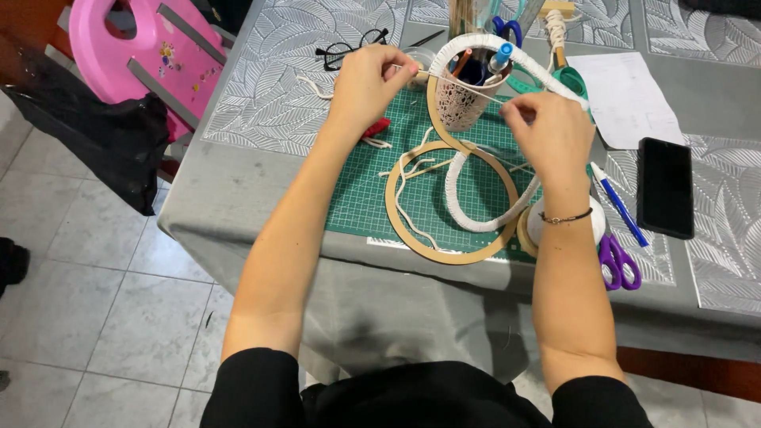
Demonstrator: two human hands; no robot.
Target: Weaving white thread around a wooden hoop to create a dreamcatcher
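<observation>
Fingers [404, 70] of the left hand [366, 79] pinch one end of a white cord [464, 85]; the right hand [552, 131] pinches the other. It runs taut, left to right and slightly downward, above the green mat [372, 190] and hoop [452, 208].
</observation>
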